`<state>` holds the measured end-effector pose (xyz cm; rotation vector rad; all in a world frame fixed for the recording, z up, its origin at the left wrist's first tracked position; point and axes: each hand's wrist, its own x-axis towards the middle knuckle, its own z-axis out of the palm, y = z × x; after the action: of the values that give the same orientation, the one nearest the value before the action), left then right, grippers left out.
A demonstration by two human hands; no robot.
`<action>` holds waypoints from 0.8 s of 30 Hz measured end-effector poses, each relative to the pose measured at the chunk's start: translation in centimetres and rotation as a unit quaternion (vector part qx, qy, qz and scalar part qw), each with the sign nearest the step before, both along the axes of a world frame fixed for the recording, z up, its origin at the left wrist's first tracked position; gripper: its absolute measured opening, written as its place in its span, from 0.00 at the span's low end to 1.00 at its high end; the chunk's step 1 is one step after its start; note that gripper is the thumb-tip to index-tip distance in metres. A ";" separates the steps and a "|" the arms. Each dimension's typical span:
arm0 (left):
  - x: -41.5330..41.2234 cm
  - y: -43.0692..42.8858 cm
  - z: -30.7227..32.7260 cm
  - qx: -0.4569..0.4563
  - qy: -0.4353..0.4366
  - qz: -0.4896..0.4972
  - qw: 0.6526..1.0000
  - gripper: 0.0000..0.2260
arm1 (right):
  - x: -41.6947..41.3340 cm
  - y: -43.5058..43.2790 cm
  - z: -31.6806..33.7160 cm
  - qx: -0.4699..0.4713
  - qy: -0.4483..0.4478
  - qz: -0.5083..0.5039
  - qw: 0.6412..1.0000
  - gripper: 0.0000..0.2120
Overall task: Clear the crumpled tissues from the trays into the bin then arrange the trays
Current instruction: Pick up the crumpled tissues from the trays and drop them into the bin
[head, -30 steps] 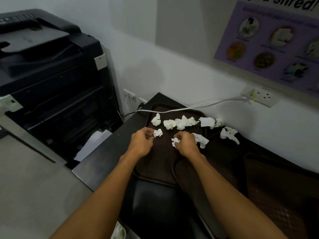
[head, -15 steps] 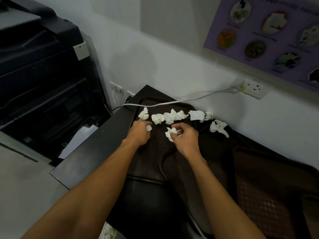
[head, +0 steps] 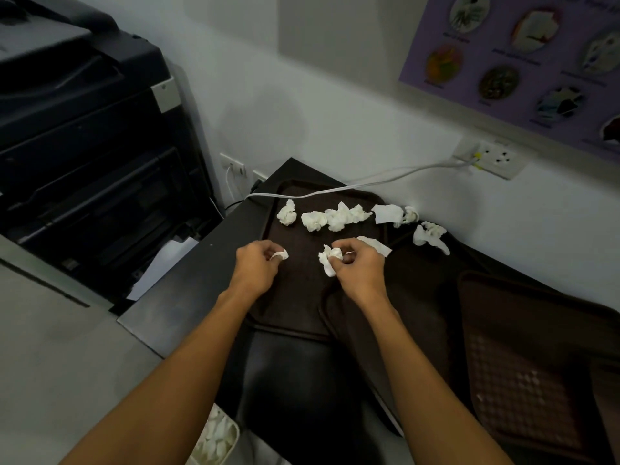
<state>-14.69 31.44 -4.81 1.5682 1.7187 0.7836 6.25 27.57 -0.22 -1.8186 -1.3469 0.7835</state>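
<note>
While wads [head: 339, 216] crowd the far end of the tray [head: 298, 297], left hand [head: 255, 268] and right hand [head: 360, 268] each pinch a crumpled tissue [head: 330, 260] (soft, weightless; any pinch should hold).

no legible text (poster [head: 496, 45] blurred)

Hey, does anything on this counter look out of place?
Yes: a white cable from the wall socket drapes across the far edge of the left tray, and crumpled tissues litter it.

left hand [head: 256, 265] now pinching small tissue [head: 281, 255], right hand [head: 359, 263] gathered wad [head: 330, 260]
</note>
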 end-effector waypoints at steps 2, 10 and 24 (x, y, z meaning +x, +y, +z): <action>-1.1 -1.5 0.7 0.005 -0.018 0.017 1.000 0.03 | -1.2 -0.6 0.2 0.002 0.006 0.002 1.000 0.11; -6.7 -8.7 3.5 0.030 -0.061 0.055 0.996 0.01 | -8.0 -5.6 0.6 0.013 0.043 0.016 0.999 0.08; -17.1 -22.2 1.5 0.027 -0.051 0.089 0.994 0.06 | -20.0 -18.7 -1.7 0.017 0.082 0.052 0.995 0.07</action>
<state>-31.77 9.27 -3.34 1.3988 1.7923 0.9887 -13.73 8.84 -1.88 -1.6302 -1.3480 0.9381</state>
